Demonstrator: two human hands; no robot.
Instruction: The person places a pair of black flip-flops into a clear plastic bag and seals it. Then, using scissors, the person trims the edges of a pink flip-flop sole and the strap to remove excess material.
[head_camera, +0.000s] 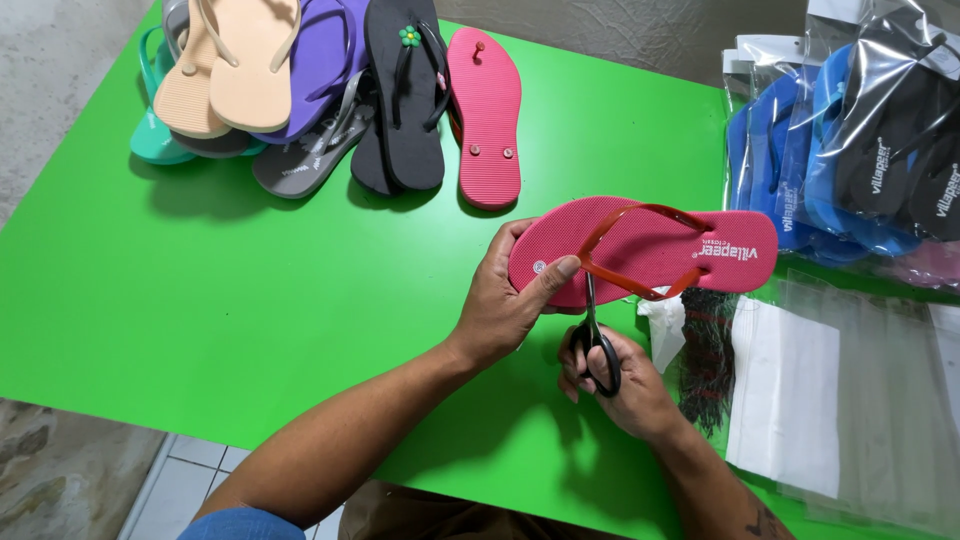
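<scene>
One pink flip-flop (650, 245) sits right of frame centre, its heel clasped by the left hand (505, 300) to steady it while the right hand (625, 385) grips black scissors (593, 335) pointed at its red strap (640, 250). Loose flip-flops (330, 90) crowd the green table's (250, 290) upper left; bagged pairs (850, 150) lie upper right.

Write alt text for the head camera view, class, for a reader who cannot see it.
A left hand holds a pink flip-flop with an orange strap over a green table, while the right hand works black-handled scissors at the strap. Loose flip-flops lie far left; bagged ones right.
</scene>
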